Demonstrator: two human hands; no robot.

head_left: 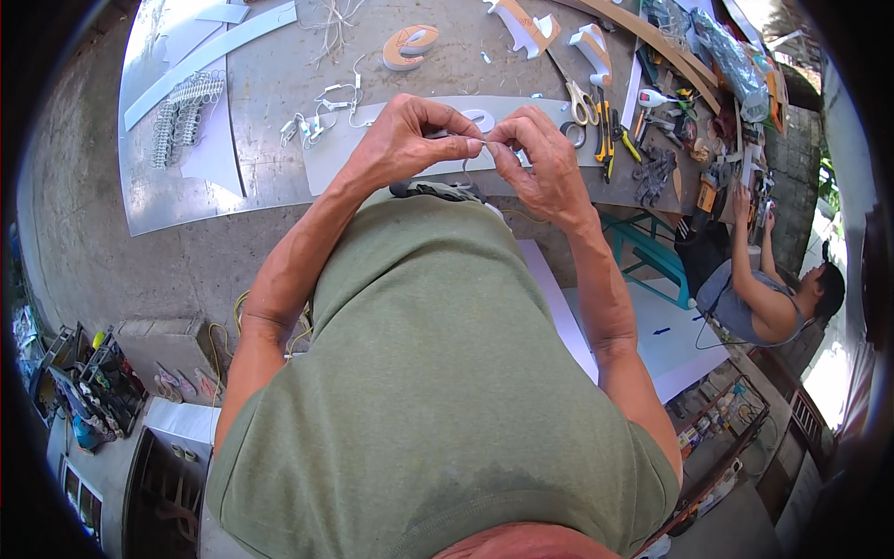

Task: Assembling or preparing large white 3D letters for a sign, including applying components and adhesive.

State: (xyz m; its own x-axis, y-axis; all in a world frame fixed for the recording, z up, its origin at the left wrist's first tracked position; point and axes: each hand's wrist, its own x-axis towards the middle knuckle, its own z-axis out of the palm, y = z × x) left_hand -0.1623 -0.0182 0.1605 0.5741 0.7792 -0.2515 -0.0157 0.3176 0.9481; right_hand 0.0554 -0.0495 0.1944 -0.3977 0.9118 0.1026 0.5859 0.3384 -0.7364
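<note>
Pinching what looks like a thin wire [485, 143], left hand [402, 140] and right hand [540, 158], fingertips closed.

Grey tabletop [270, 102] w/ white strips [209, 51] top left, wire coil bundle [182, 112], orange letter [410, 47], white wired parts [326, 107], scissors [582, 101] & pliers [605, 135] at right; tool clutter [689, 140] far right.
</note>
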